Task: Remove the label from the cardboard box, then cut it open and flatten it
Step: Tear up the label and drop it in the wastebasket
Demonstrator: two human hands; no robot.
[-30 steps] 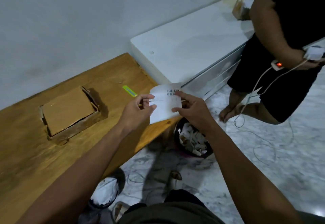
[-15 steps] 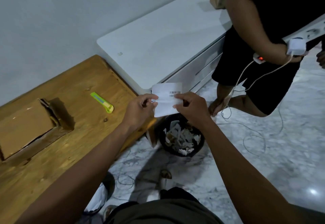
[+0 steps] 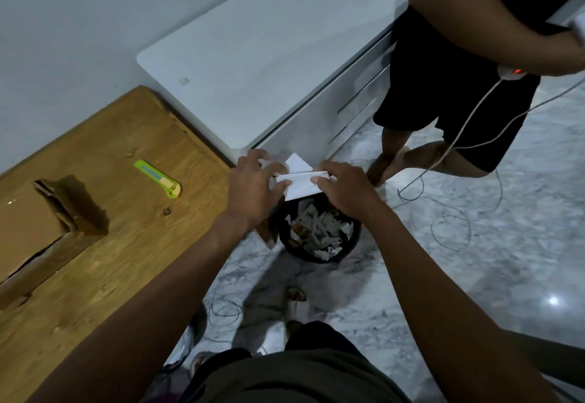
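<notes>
Both hands, left hand [image 3: 253, 187] and right hand [image 3: 343, 188], pinch the folded white label [image 3: 300, 181] above the black bin [image 3: 319, 234]; the cardboard box [image 3: 34, 228] sits far left on the table [image 3: 126, 244].

Both forearms are bare from the bottom edge of the frame to the wrists, with no sleeve, watch, strap or bracelet showing on either. The left hand [image 3: 253, 185] and the right hand [image 3: 343, 188] wear no gloves, and no ring can be made out on the fingers that show. Across the bottom of the head view the person wears a dark olive-grey garment [image 3: 294, 374], plain and soft-looking, its cloth creased and without any print or marking visible.
</notes>
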